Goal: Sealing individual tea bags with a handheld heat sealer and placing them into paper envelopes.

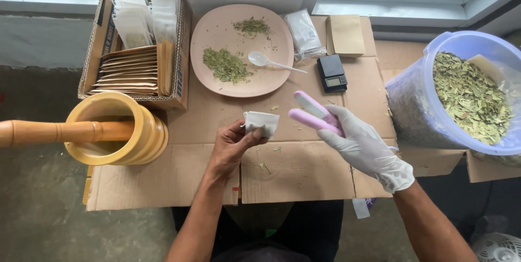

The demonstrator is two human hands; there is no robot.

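While the bare left hand (pixel 230 145) pinches a small white filter bag (pixel 261 122) at its lower corner, the gloved right hand (pixel 364 145) clasps an open pink mini heat sealer (pixel 313 113) just beside it. Light, limp and thin, the bag probably wants gripping below its open mouth.

- Left hand (pixel 230 145): bare, forearm reaching up from below, thumb and fingers pinched shut at the fingertips.
- Right hand (pixel 364 145): white-gloved, forearm bare, fingers curled closed, wrist angled toward the left.
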